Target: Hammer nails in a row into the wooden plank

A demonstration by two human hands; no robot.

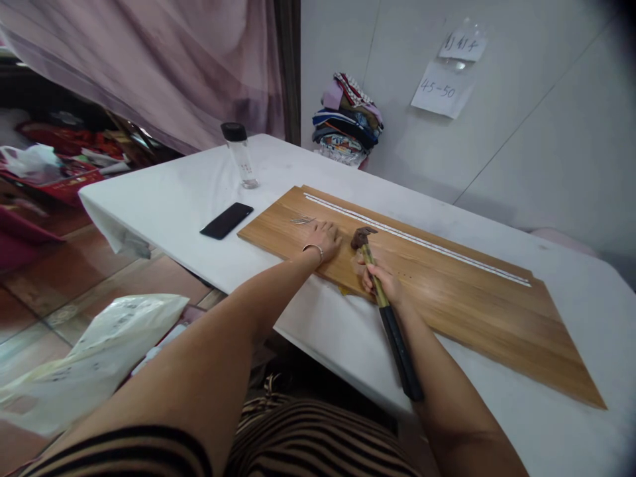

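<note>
A long brown wooden board (472, 298) lies on the white table. My left hand (325, 240) rests palm down on the board's left part, fingers lying on the wood, with a thin bracelet at the wrist. Just beyond it is a small pile of nails (301, 220). My right hand (382, 281) is closed around the yellow part of a claw hammer's handle (396, 341). The hammer head (362, 237) is over the board, to the right of my left hand. Small dark marks (405, 275) show in the wood near my right hand.
A white strip (417, 238) runs along the board's far side. On the table (173, 179), a black phone (227, 220) and a clear bottle (243, 159) stand left of the board. Folded clothes (348, 122) are stacked by the wall. A plastic bag (99, 351) sits at the lower left.
</note>
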